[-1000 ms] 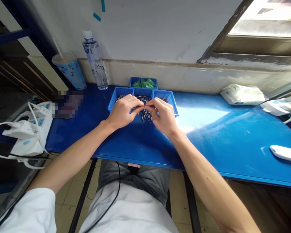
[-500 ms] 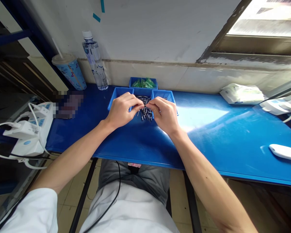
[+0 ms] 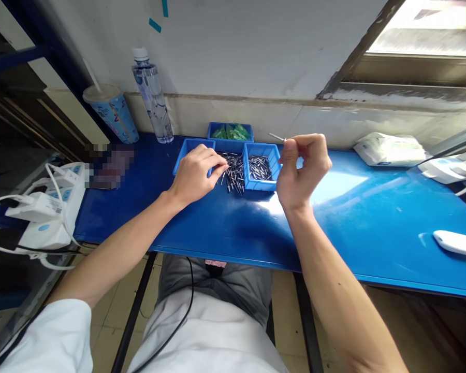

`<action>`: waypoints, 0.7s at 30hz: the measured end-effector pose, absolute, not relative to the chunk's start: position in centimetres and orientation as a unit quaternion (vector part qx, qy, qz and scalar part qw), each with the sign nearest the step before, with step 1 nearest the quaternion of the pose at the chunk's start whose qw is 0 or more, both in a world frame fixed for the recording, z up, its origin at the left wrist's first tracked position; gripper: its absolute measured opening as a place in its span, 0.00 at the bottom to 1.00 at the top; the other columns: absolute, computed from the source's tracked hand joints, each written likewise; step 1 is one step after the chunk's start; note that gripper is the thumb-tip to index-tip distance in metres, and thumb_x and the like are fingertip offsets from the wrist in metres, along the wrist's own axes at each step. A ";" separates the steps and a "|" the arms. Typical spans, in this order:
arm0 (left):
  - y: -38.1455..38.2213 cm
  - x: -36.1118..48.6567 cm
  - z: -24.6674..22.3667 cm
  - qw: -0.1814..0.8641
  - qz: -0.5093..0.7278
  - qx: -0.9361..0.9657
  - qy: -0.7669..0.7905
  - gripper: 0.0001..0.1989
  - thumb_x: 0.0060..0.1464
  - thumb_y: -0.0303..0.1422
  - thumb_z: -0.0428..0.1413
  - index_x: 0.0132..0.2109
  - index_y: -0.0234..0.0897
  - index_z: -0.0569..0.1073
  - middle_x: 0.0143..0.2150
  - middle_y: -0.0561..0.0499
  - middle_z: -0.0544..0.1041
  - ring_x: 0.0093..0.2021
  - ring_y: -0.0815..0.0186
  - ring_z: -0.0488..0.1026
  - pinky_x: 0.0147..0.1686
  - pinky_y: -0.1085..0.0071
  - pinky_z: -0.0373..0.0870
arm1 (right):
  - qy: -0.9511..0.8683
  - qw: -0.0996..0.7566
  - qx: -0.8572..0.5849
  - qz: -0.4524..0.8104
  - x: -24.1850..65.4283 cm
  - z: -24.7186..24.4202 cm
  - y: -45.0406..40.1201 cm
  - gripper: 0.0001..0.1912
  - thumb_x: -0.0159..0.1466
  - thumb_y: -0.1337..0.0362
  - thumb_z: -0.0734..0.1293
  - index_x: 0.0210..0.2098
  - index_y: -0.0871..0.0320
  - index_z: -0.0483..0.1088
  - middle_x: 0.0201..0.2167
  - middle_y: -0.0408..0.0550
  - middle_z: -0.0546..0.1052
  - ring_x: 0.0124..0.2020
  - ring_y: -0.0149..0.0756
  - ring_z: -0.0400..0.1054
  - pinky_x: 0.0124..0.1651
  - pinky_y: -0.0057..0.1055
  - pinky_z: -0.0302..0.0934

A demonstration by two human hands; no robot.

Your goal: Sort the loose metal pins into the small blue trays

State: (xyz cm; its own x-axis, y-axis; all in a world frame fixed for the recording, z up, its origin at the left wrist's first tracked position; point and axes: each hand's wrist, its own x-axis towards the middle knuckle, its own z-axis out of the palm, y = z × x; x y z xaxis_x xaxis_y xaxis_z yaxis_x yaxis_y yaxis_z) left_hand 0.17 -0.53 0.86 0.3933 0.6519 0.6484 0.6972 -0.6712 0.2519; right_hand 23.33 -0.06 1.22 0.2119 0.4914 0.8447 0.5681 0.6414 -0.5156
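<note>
Slim silver metal pins (image 3: 236, 177) lie in a loose pile at the centre of the frame, between two blue plastic bins and partly on the blue tabletop (image 3: 225, 223). More of them fill the right blue plastic bin (image 3: 261, 185). The right hand (image 3: 285, 140), right of centre, is closed in a pinch on a single slim silver metal pin (image 3: 275, 137), which points up and left in the air beyond that bin. The left hand (image 3: 227, 167) has thumb and forefinger brought together above the pile, in front of the left blue plastic bin (image 3: 181, 155); whether anything sits between the fingertips, I cannot tell. Green translucent pieces (image 3: 233, 132) fill a small blue plastic bin (image 3: 250, 135) behind.

At upper left, a light-blue patterned cup (image 3: 114, 119) carries coloured letter-like shapes, and a clear plastic bottle (image 3: 154, 101) has a blue-toned print; neither can be read. A white soft packet (image 3: 388, 150) at the right shows faint green marks, and the white plug adapter (image 3: 42, 206) at left bears tiny illegible print.
</note>
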 end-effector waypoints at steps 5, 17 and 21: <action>-0.7 0.4 0.2 0.089 -0.262 -0.837 -0.473 0.08 0.67 0.31 0.59 0.47 0.36 0.84 0.56 0.41 0.78 0.59 0.49 0.72 0.57 0.50 0.73 | -0.621 0.639 -0.453 -0.038 23.6 1.2 0.4 0.17 0.77 0.48 0.60 0.40 0.53 0.69 0.36 0.46 0.73 0.37 0.37 0.69 0.44 0.41 0.67; -1.2 0.2 -1.4 0.133 -0.223 -0.833 -0.488 0.07 0.63 0.31 0.64 0.46 0.39 0.86 0.72 0.41 0.68 0.69 0.38 0.64 0.70 0.35 0.60 | -0.647 0.629 -0.431 -0.027 23.5 0.3 0.9 0.21 0.79 0.46 0.56 0.46 0.53 0.71 0.40 0.50 0.73 0.43 0.43 0.72 0.49 0.48 0.70; -1.0 0.1 -1.6 0.103 -0.219 -0.837 -0.490 0.06 0.63 0.30 0.63 0.43 0.37 0.86 0.72 0.42 0.68 0.68 0.40 0.64 0.69 0.36 0.60 | -0.658 0.617 -0.430 -0.039 23.3 0.4 0.8 0.20 0.79 0.47 0.55 0.46 0.53 0.71 0.39 0.50 0.74 0.41 0.41 0.72 0.45 0.44 0.69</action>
